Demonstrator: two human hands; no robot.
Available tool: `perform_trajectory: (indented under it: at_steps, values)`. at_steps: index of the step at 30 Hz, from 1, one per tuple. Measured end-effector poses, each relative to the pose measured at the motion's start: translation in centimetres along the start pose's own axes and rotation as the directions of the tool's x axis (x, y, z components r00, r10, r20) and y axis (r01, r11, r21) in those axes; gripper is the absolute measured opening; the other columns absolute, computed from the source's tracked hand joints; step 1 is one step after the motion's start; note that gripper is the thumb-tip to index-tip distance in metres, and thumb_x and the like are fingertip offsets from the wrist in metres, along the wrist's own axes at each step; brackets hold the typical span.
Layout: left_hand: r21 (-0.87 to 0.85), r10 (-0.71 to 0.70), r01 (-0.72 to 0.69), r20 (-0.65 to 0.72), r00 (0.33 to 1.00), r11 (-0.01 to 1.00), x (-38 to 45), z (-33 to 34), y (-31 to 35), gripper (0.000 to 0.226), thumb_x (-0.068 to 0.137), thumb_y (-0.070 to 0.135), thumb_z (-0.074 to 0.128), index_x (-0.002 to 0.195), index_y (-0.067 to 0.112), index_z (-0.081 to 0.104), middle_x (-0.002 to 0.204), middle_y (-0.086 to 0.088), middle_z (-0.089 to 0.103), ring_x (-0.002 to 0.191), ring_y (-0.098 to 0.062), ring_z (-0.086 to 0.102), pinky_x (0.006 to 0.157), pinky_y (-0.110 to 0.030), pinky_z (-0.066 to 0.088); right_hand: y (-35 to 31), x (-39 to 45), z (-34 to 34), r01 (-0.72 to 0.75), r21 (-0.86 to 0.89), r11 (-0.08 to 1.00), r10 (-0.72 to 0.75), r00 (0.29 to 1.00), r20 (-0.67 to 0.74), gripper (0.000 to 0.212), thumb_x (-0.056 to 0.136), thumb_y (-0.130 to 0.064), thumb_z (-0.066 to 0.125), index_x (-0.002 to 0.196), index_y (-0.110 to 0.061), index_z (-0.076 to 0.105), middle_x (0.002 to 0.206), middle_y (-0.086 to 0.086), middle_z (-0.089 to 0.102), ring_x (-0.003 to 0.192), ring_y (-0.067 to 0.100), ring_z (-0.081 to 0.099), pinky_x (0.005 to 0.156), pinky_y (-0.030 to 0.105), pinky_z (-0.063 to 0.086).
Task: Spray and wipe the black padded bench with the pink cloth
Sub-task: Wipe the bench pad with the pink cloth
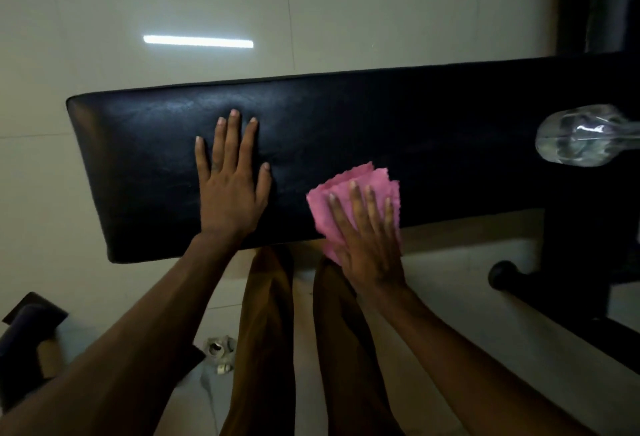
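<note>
While my left hand [230, 190] is lying flat and released on the black padded bench [346, 117], steadying it, my right hand [370, 245] is pressing the pink cloth [353, 183] with straight fingers against the near edge. Half the cloth is overhanging there, so I'm judging it could slip off. Further right, the clear bottle [575, 139] is sitting in the wiping path and could get knocked.

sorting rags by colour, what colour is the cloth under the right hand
Pink cloth, head view.
</note>
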State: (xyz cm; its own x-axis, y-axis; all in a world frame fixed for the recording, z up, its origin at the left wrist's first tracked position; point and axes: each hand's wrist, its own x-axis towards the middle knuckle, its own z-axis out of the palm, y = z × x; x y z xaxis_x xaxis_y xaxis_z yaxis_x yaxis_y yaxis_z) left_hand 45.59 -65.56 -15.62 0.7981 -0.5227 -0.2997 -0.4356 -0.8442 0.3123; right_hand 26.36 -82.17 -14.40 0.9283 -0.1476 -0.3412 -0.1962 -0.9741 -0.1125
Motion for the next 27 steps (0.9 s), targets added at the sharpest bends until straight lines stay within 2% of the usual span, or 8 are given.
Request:
perform_trajectory:
  at_steps: [2, 7, 10, 15, 18, 20, 24, 27]
  values:
    - [-0.004, 0.010, -0.010, 0.000, 1.000, 1.000, 0.0, -0.1, 0.1, 0.067, 0.103, 0.043, 0.032, 0.159, 0.021, 0.005, 0.167, -0.009, 0.000, 0.154, -0.022, -0.005, 0.123, -0.055, -0.001, 2.5, -0.7, 0.0, 0.041, 0.053, 0.998, -0.040, 0.999, -0.022, 0.067, 0.101, -0.061, 0.022, 0.158, -0.026, 0.018, 0.165, 0.011, 0.008, 0.153, 0.032, 0.008, 0.123, 0.054, 0.002]
    - [-0.005, -0.015, 0.015, -0.036, 0.999, 1.000, -0.1, 0.2, 0.8, 0.066, 0.102, 0.043, 0.028, 0.159, 0.019, 0.006, 0.167, -0.010, 0.001, 0.154, -0.022, -0.005, 0.122, -0.056, -0.001, 8.1, 1.1, -0.8, -0.523, 0.214, 0.825, 0.555, 0.820, -0.139, 0.061, 0.106, -0.041, 0.029, 0.158, -0.022, 0.005, 0.165, 0.014, 0.011, 0.153, 0.031, 0.007, 0.119, 0.060, 0.017]
    - [0.002, -0.013, 0.013, -0.039, 0.999, 1.000, -0.1, 0.3, 0.9, 0.066, 0.102, 0.043, 0.029, 0.159, 0.018, 0.006, 0.167, -0.011, 0.001, 0.154, -0.023, -0.004, 0.122, -0.057, 0.000, 8.1, 3.5, -1.3, -0.607, 0.205, 0.768, 0.636, 0.761, -0.128, 0.061, 0.104, -0.046, 0.023, 0.159, -0.022, 0.008, 0.166, 0.016, 0.008, 0.153, 0.035, 0.005, 0.119, 0.061, 0.014]
    - [0.025, -0.022, 0.023, -0.023, 0.999, 0.999, -0.1, 0.1, 0.9, 0.067, 0.101, 0.043, 0.028, 0.159, 0.017, 0.007, 0.167, -0.011, 0.000, 0.154, -0.023, -0.005, 0.122, -0.057, 0.001, 3.3, 6.6, -1.9, -0.171, 0.139, 0.975, 0.190, 0.973, -0.134, 0.075, 0.097, -0.049, 0.042, 0.158, -0.021, 0.010, 0.164, 0.019, 0.002, 0.152, 0.039, 0.003, 0.121, 0.061, -0.001]
    - [0.018, -0.016, 0.016, -0.020, 1.000, 1.000, 0.0, 0.0, 0.7, 0.067, 0.101, 0.043, 0.029, 0.159, 0.017, 0.008, 0.167, -0.010, 0.001, 0.154, -0.022, -0.005, 0.122, -0.057, 0.001, 4.5, 8.8, -2.8, 0.083, 0.078, 0.994, -0.069, 0.984, -0.165, 0.076, 0.095, -0.035, 0.059, 0.157, -0.021, 0.018, 0.164, 0.018, 0.014, 0.152, 0.035, 0.010, 0.122, 0.057, 0.005]
    - [0.005, -0.014, 0.014, -0.021, 1.000, 1.000, 0.0, 0.0, 0.7, 0.067, 0.101, 0.043, 0.029, 0.159, 0.018, 0.007, 0.167, -0.010, 0.000, 0.154, -0.022, -0.006, 0.122, -0.057, 0.000, 6.8, 10.1, -3.6, 0.049, 0.094, 0.994, -0.028, 0.976, -0.214, 0.071, 0.097, -0.030, 0.054, 0.157, -0.021, 0.018, 0.163, 0.014, 0.020, 0.151, 0.031, 0.016, 0.122, 0.053, 0.008]
    - [-0.001, -0.014, 0.014, -0.023, 1.000, 1.000, 0.0, 0.0, 0.7, 0.067, 0.101, 0.043, 0.029, 0.159, 0.017, 0.007, 0.167, -0.010, 0.000, 0.154, -0.022, -0.006, 0.122, -0.056, -0.001, 9.8, 13.4, -4.9, -0.506, 0.294, 0.811, 0.568, 0.803, -0.183, 0.065, 0.102, -0.050, 0.016, 0.158, -0.018, 0.015, 0.165, 0.012, 0.015, 0.153, 0.030, 0.010, 0.122, 0.056, 0.007]
    - [0.004, -0.016, 0.016, -0.018, 1.000, 1.000, -0.1, 0.0, 0.8, 0.067, 0.101, 0.044, 0.028, 0.159, 0.018, 0.007, 0.167, -0.010, 0.000, 0.154, -0.022, -0.005, 0.122, -0.057, -0.001, 7.0, 13.5, -5.5, -0.394, 0.136, 0.909, 0.413, 0.898, -0.153, 0.071, 0.098, -0.053, 0.022, 0.159, -0.020, 0.011, 0.164, 0.018, 0.012, 0.152, 0.036, 0.008, 0.121, 0.062, 0.004]
